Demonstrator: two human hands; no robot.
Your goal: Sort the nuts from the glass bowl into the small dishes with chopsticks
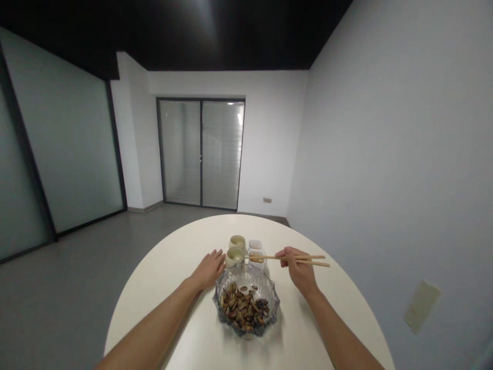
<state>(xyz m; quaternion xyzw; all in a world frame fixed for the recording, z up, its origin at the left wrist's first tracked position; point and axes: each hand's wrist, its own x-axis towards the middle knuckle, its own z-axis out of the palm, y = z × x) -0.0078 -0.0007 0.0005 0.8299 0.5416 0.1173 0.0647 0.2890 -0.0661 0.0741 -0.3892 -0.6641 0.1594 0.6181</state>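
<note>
My right hand [298, 270] grips a pair of wooden chopsticks [314, 260]. Their tips reach left over a small white square dish [257, 263] that holds pale pieces too small to name. Fingers stretched out, my left hand [210, 267] lies flat on the table beside the front pale-green cup [234, 256]. A second pale-green cup [238, 241] stands just behind that one. Closest to me is a clear glass bowl [267, 285] with a scalloped rim, between my forearms. Brown, striped, seed-like pieces [242, 308] heap in its near part. Whether the chopstick tips pinch anything is unclear.
Another small white dish [254, 244] stands behind the first. Everything rests on a round cream table [185, 241]. A white wall [385, 154] runs close along the right side. Glass doors [200, 154] stand at the back, and frosted panels [73, 133] line the left.
</note>
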